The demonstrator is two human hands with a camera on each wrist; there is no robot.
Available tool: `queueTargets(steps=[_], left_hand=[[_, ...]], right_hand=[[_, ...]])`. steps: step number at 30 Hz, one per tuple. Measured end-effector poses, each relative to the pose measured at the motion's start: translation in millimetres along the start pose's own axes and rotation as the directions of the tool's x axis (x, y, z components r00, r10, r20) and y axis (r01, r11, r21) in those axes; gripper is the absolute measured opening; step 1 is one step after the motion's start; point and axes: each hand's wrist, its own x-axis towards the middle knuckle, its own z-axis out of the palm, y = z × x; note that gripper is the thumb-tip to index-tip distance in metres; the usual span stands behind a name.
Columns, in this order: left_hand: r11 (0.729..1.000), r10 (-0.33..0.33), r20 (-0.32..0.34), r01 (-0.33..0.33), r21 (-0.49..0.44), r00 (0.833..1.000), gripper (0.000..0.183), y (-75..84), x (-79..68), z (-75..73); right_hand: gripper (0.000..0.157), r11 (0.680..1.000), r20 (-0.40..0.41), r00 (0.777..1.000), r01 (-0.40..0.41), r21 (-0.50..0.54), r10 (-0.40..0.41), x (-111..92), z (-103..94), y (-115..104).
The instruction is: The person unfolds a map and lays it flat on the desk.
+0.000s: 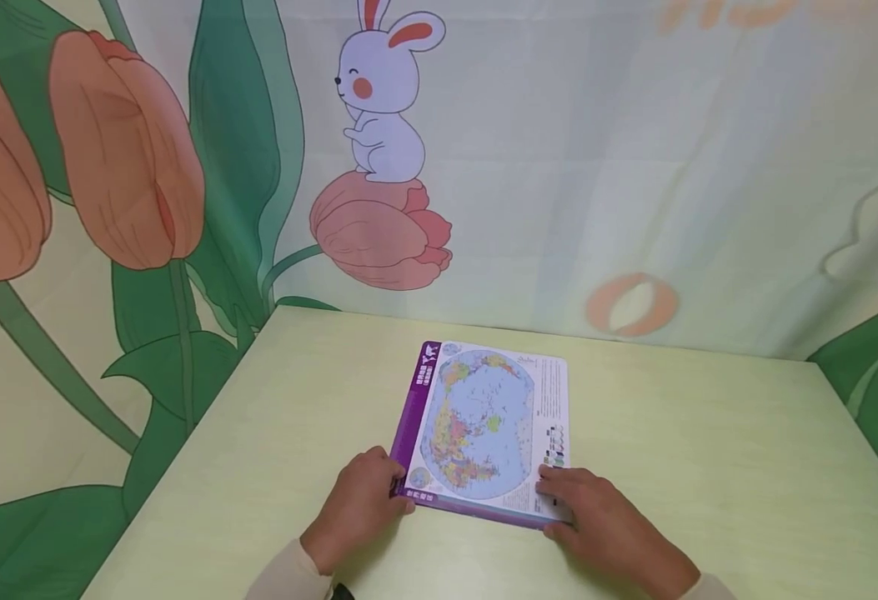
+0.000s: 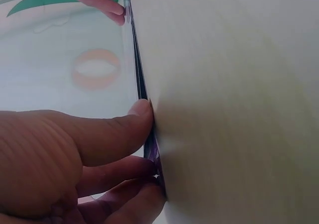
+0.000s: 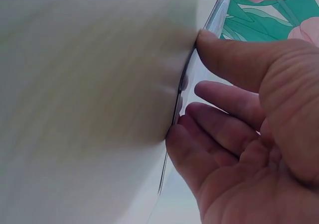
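A flat world map board [image 1: 484, 433] with a purple left border lies on the table, turned slightly. My left hand [image 1: 363, 500] holds its near left corner, thumb along the front edge and fingers at the left side. In the left wrist view, the left thumb [image 2: 117, 134] and fingertips meet the board's thin dark edge close to the tabletop. At the near right corner, my right hand [image 1: 604, 521] has its thumb against the front edge and its fingers over the printed top. The right wrist view shows the right fingers [image 3: 214, 129] bent at that edge.
The pale yellow-green table [image 1: 709, 450] reaches back to a hanging cloth backdrop [image 1: 559, 167]. Printed on the cloth are tulips [image 1: 127, 150], green leaves and a white rabbit [image 1: 386, 100].
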Motion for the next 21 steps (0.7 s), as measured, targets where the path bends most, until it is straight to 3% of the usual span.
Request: queueTargets(steps=[7,12,17,21], left_hand=[[1.0,-0.012,-0.006,0.012,0.003,1.0,0.027,-0.9,0.3,-0.5],[1.0,0.013,-0.017,-0.013,-0.01,1.0,0.035,-6.9,1.8,-0.6],[0.997,0.044,-0.015,-0.045,-0.056,0.999,0.037,-10.9,4.4,-4.0],[0.991,0.058,-0.01,-0.059,-0.121,0.998,0.035,-14.5,4.7,-5.8]], right_hand=[[0.052,1.0,0.015,1.0,-0.006,0.005,0.006,-0.6,0.3,0.2],[0.048,0.996,-0.01,1.0,0.019,-0.082,-0.019,0.6,5.1,-6.9],[0.045,0.983,-0.035,0.998,0.052,-0.175,-0.059,10.3,7.6,-18.7],[0.045,0.985,-0.016,0.997,0.07,-0.16,-0.074,20.5,9.3,-29.5]])
